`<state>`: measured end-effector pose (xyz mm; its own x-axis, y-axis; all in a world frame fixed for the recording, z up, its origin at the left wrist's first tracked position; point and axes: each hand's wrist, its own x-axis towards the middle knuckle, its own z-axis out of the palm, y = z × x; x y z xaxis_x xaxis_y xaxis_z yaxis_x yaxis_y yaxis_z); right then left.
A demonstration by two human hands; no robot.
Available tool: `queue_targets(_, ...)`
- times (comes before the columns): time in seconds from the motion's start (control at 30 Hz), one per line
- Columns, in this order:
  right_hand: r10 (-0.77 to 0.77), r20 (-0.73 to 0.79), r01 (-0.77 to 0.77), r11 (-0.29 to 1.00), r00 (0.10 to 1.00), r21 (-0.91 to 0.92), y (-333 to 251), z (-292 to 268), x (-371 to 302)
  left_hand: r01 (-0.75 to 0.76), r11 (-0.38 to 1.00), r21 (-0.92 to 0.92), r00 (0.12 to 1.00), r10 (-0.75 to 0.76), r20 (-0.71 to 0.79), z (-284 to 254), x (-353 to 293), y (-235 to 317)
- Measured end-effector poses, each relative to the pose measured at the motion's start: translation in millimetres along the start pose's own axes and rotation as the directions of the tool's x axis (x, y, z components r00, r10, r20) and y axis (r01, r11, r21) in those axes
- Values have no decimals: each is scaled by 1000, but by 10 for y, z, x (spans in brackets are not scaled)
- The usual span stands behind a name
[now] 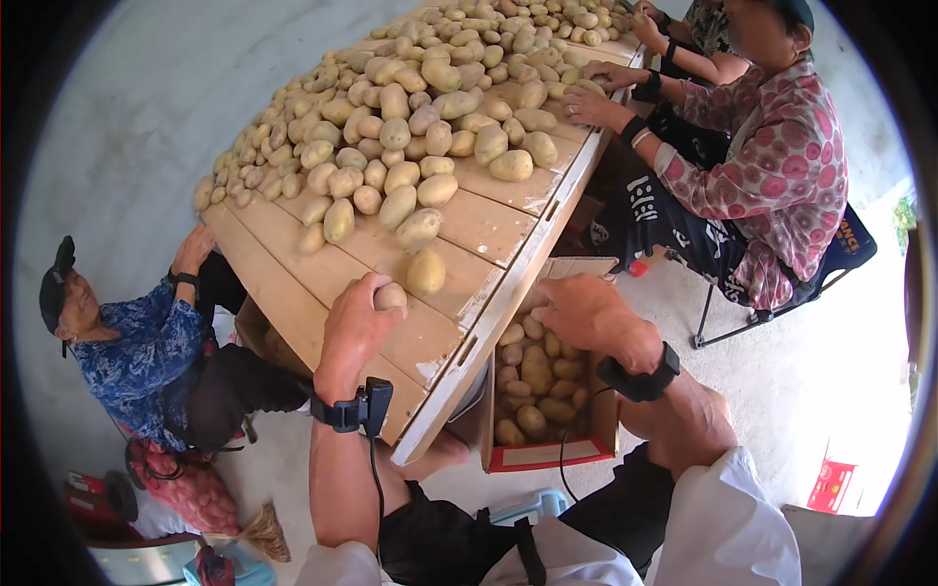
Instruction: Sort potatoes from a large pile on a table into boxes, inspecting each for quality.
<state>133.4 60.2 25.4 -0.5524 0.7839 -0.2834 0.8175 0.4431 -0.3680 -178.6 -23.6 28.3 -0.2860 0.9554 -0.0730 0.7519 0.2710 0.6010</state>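
My left hand [354,320] is closed round a small potato [391,297] just above the near end of the wooden table [293,256]. Right beside it lies a larger yellowish potato [425,272]. My right hand [594,314] is over the cardboard box [549,455] to the right of the table, its fingers bent downward. Their tips are mostly hidden, so I cannot see whether they grip anything. Inside the box lie several potatoes [536,371] of mixed size. A big heap of potatoes [395,135] covers the far part of the table.
A person in a patterned shirt [767,166] sits at the right, hands on potatoes, with another person [708,49] beyond. At the left sits a person in blue [137,342]. A red mesh sack [186,488] is on the floor. Cables hang from both my wrist straps.
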Motion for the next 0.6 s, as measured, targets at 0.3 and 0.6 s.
queue_targets(0.3, -15, -43, 17, 999, 999, 48, -18, 18, -34, 10, 985, 174, 1000, -11, 6, -30, -60, 186)
queue_targets(0.6, -37, -53, 41, 996, 998, 77, -17, -4, -42, 19, 571, -821, 995, -91, -40, -223, 80, -2)
